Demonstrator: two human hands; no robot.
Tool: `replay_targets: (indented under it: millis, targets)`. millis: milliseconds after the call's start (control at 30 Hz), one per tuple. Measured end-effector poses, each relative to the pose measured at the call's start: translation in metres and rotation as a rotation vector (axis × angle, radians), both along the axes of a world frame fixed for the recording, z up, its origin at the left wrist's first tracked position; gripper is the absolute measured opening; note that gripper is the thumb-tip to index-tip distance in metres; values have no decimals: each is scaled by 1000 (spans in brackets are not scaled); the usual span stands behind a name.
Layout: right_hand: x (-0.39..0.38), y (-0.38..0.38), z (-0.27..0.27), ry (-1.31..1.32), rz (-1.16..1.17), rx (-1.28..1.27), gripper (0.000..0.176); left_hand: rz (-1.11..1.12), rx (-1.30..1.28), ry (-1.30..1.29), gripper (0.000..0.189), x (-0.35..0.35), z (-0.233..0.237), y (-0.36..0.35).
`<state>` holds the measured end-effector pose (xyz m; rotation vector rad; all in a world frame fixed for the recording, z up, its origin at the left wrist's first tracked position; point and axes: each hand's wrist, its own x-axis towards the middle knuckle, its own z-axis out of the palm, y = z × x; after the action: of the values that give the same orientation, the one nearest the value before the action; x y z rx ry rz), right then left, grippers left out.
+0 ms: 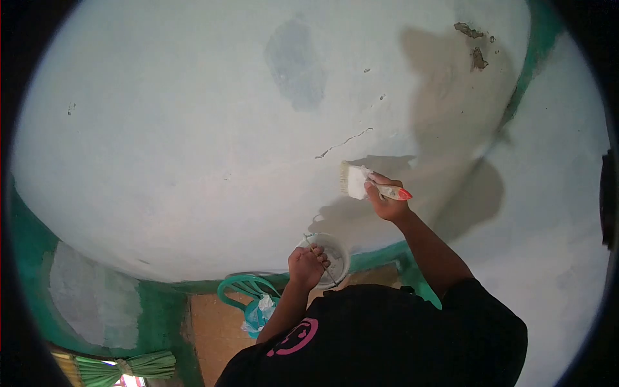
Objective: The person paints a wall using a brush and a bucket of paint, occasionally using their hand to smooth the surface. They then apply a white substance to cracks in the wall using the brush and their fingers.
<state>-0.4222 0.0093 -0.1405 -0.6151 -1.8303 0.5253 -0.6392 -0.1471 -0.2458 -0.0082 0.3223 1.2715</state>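
My right hand point(387, 198) is closed round the handle of a wide paintbrush point(356, 181), whose bristles point left, close against the pale wall point(193, 129). The handle ends in a red tip, and white paint coats the brush head. Lower down, my left hand point(309, 266) grips the thin wire handle of a bucket point(344, 257). Whitish paint shows inside the bucket, partly hidden by my fingers. A thin crack point(345, 142) runs across the wall just above the brush.
A green plastic chair point(248, 287) with a clear plastic bag point(261, 313) on it stands below left on the tan floor point(216, 335). Green bands edge the wall. Chipped plaster point(478, 59) marks its upper right, and a tied green curtain point(145, 365) hangs lower left.
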Motion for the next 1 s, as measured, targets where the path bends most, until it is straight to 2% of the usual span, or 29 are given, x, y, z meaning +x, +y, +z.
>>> replay_targets:
  millis: [67,133,167,200,267,300,333,400,433,467,533,600,667,733,833,933,1000]
  targets:
    - [-1,-4,6,19,1,22,33,-16,11,-3,19,-3,-4,0]
    - [8,-1,25,124,-34,-192,37,8,-2,0,20,-4,-9,1]
    - [7,-5,48,82,-161,-214,40,4,-7,-1,20,-5,-10,0]
    - [3,-6,62,81,-163,-218,40,3,6,-13,20,-6,-11,0]
    - [-4,-7,76,392,-160,-266,47,2,14,-27,19,-8,-13,-1]
    - [-7,-8,73,419,-179,-326,45,-1,4,-39,20,-10,-14,-1]
    - [-8,-4,56,416,-178,-330,45,3,-2,-50,20,-11,-15,-1]
    - [-11,-3,21,108,-160,-281,40,3,9,-58,21,-14,-19,0]
    - [-17,-9,9,150,4,-279,33,1,19,-59,22,-15,-20,0]
    - [-24,-11,7,148,7,-287,33,6,12,-61,22,-14,-22,-1]
    - [-32,-14,2,99,84,-101,34,11,9,-35,23,-15,-22,-1]
    - [-33,-21,14,87,42,-195,36,16,-2,-14,23,-18,-20,0]
    - [-37,-27,34,348,14,-259,43,21,-20,-1,23,-18,-23,-1]
    - [-39,-20,30,421,-37,-307,45,41,-21,-20,22,-18,-30,-2]
    - [-39,-6,-6,242,104,-185,37,48,-28,-5,22,-18,-27,-4]
    - [-52,-12,-29,105,137,-221,36,48,-7,-26,22,-19,-32,-3]
    - [-51,-20,-16,48,146,-236,36,59,0,-32,22,-21,-33,-3]
